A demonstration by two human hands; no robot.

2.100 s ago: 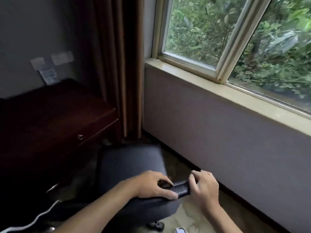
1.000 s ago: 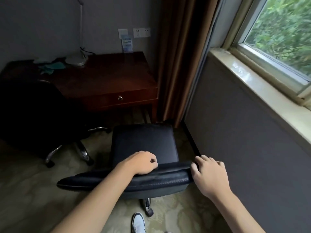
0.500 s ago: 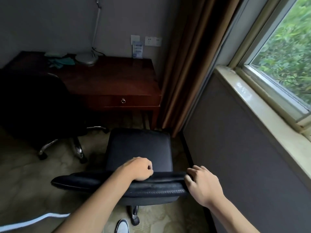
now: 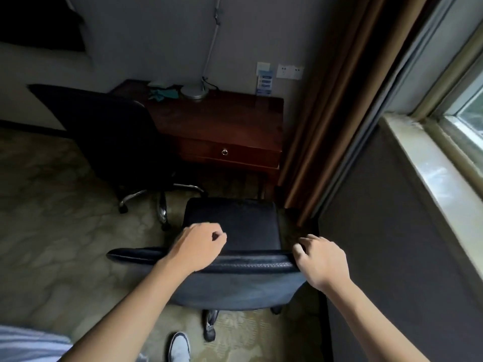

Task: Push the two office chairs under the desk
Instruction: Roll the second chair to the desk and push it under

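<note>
A black leather office chair [image 4: 232,223] stands right in front of me, its seat facing the dark wooden desk [image 4: 222,124]. My left hand [image 4: 196,249] is closed over the top edge of its backrest. My right hand [image 4: 321,259] grips the backrest's right corner. The seat's front edge is a short way from the desk's front, near the drawer. A second black office chair [image 4: 112,131] with a chrome star base stands to the left, against the desk's left part, with its back toward me.
A brown curtain [image 4: 334,105] hangs just right of the desk. A grey wall under the window sill [image 4: 431,173] runs close along the chair's right side. A lamp base [image 4: 194,91] and a teal cloth lie on the desk. My shoe [image 4: 179,346] is behind the chair's castors.
The view has swung from the window to the desk and lifted. The chair now faces the desk squarely, with both hands still holding its backrest.
</note>
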